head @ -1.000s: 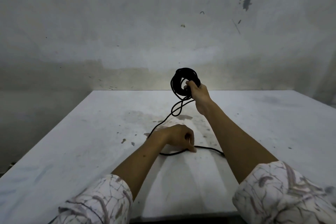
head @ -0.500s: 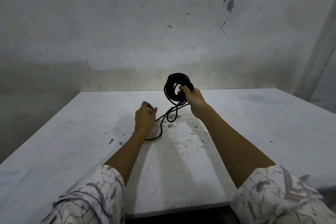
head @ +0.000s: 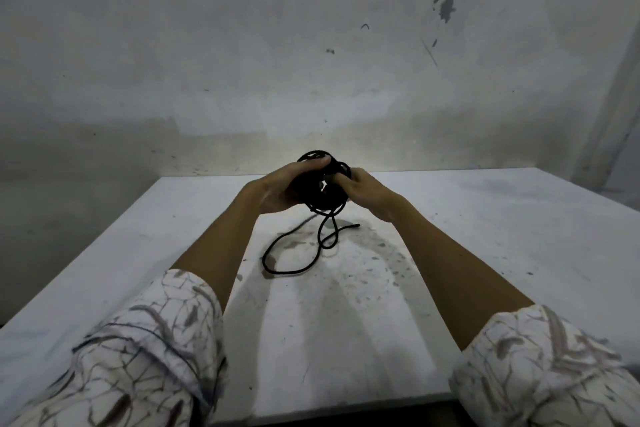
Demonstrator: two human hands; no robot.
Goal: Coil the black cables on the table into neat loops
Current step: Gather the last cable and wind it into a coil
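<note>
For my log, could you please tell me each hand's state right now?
Left hand: holds the cable coil.
Right hand: grips the same coil.

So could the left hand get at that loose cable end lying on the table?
Probably yes. The loose cable end lies bare on the white table, just below both hands, nothing covering it. But the left hand grips the black cable coil and would have to let go.

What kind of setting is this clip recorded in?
Probably a bare workroom or recording booth: a stained white table against a scuffed, blotchy plaster wall, with only a black cable on it.
</note>
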